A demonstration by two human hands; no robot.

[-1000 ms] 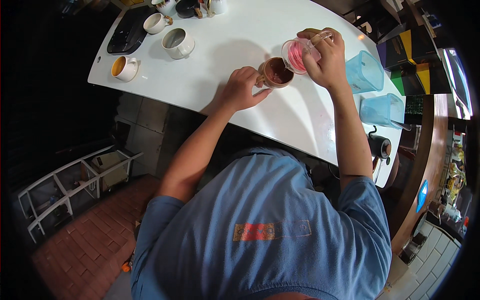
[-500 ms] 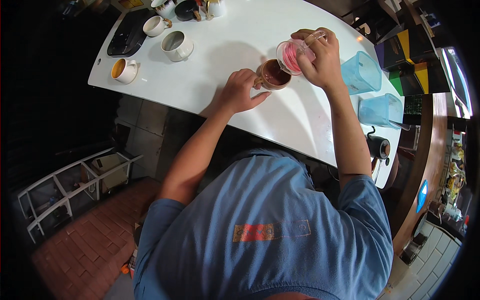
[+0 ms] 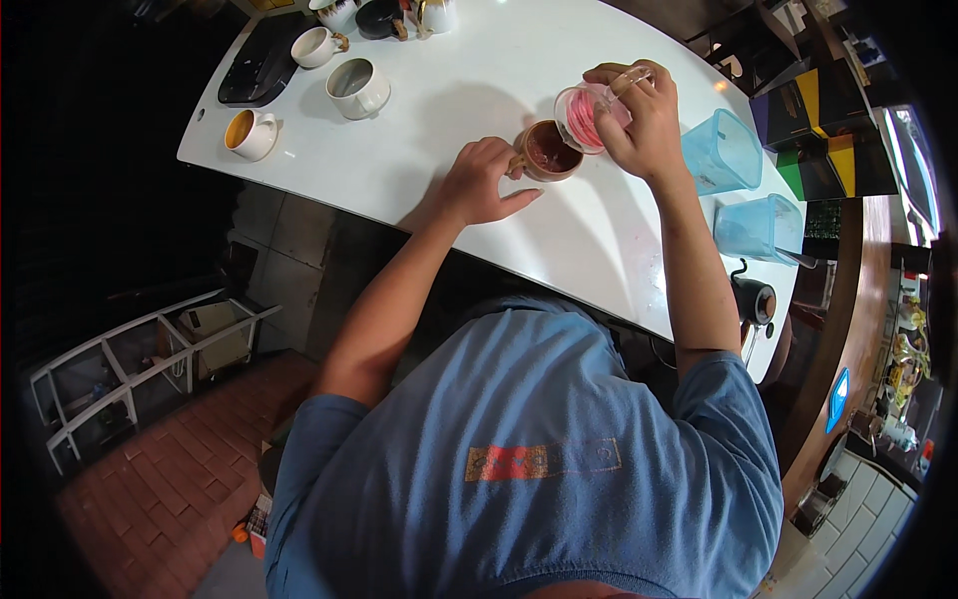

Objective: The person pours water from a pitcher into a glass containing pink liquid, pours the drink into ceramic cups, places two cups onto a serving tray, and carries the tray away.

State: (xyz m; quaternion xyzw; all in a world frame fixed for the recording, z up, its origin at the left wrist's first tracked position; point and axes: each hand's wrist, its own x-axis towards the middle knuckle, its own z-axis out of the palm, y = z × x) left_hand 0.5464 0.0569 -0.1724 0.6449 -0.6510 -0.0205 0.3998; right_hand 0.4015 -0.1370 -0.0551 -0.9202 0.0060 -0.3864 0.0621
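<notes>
A brown cup [image 3: 551, 152] with a reddish liquid inside stands on the white table. My left hand [image 3: 485, 184] is closed on the cup's handle, thumb stretched out along the near side. Tilted over the cup's right rim is a clear glass jug [image 3: 577, 118] that shows pink within. My right hand [image 3: 642, 122] grips this jug, its fingers near the clear handle. Whether liquid is running between the two is too small to tell.
White mugs [image 3: 359, 90] and a black tray [image 3: 257, 72] stand at the table's far left. Two blue plastic containers [image 3: 722, 152] and a black gooseneck kettle [image 3: 755, 299] line the right side. Dark boxes with coloured panels [image 3: 820, 130] sit beyond them.
The jug has tipped back slightly and shifted a little to the right of the cup. My left hand stays on the cup's handle. The view has shifted slightly.
</notes>
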